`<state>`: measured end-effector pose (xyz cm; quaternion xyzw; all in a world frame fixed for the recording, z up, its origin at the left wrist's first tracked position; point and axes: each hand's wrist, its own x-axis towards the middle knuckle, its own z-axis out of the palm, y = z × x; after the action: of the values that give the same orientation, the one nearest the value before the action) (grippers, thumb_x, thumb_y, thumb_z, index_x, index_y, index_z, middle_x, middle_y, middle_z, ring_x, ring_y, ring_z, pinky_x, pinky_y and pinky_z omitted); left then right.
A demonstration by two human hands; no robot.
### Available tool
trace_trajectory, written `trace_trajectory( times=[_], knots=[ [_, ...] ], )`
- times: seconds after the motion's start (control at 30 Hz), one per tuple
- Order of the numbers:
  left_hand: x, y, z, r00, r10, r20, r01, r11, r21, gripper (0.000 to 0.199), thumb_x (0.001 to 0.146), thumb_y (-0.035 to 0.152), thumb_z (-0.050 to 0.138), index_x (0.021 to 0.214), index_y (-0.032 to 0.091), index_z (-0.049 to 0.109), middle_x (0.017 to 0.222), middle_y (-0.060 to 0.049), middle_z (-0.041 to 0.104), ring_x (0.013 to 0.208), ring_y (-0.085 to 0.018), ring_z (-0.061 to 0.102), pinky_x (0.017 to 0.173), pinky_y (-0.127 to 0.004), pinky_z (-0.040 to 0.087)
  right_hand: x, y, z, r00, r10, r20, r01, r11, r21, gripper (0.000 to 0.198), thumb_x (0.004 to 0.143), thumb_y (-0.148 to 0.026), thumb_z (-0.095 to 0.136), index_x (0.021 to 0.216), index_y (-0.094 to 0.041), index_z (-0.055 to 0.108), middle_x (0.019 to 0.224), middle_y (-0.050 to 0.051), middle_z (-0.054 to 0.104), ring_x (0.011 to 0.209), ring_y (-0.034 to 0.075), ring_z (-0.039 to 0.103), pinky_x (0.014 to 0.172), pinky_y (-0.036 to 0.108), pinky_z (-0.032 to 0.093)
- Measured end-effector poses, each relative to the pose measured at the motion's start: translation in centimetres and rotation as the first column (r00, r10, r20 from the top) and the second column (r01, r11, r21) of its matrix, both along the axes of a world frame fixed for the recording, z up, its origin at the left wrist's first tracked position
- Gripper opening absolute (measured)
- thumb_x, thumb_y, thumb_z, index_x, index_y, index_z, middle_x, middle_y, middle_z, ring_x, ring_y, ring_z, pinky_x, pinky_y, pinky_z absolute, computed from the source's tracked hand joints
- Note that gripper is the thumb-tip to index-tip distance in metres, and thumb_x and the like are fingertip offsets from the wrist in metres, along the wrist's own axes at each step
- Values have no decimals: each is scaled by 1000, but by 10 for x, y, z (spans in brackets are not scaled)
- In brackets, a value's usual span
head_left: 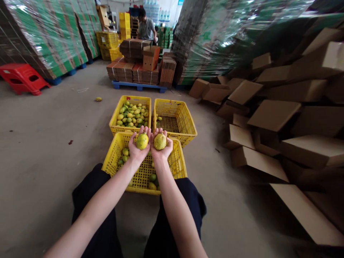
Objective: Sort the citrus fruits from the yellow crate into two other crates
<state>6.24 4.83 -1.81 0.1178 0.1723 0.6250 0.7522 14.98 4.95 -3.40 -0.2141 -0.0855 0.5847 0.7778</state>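
My left hand (138, 148) is palm up, with its fingers cupped under a yellow-green lemon (142, 141). Beside it, my right hand (161, 149) cradles a rounder, paler lemon (159, 142) marked with brownish blemishes. The two hands are side by side above the near yellow crate (111, 157). Inside that crate, green and yellow lemons (152, 182) lie on the slotted floor, partly hidden by my arms. Behind it on the left stands a crate (115, 120) with a thick layer of lemons (133, 114). The crate (189, 123) at the back right holds only a few, at its left side.
A single fruit (98, 99) lies on the floor at left, beyond it a red stool (24, 77). Cardboard boxes (274, 114) are heaped along the right. Bundled flat cartons (120, 71) sit on a blue pallet (139, 86) ahead; a person (146, 28) is behind them.
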Motion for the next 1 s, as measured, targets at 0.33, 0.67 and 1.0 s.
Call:
trace_trajectory(
  times=[0.33,0.67,1.0],
  knots=[
    [3,0,9,968,39,250,18,975,-223,39,96,27,33,118,18,64,99,-6,73,89,-16,70,82,-28,56,-3,-4,9,969,19,-246,-35,998,-60,25,68,-22,50,89,-22,65,99,2,72,110,19,63,102,41,47],
    [3,0,11,949,35,314,47,967,-250,36,96,25,36,112,16,67,76,-3,72,72,-14,69,80,-26,56,-2,-3,7,975,35,-221,-39,999,-14,19,68,-22,55,86,-21,64,86,2,71,95,19,67,95,39,52],
    [4,1,8,953,46,301,27,972,-235,36,95,22,36,112,16,67,79,-4,72,75,-13,69,81,-25,56,-4,-5,13,965,33,-262,-44,998,-36,9,68,-21,53,73,-19,60,75,0,68,80,15,67,78,31,58]
  ],
)
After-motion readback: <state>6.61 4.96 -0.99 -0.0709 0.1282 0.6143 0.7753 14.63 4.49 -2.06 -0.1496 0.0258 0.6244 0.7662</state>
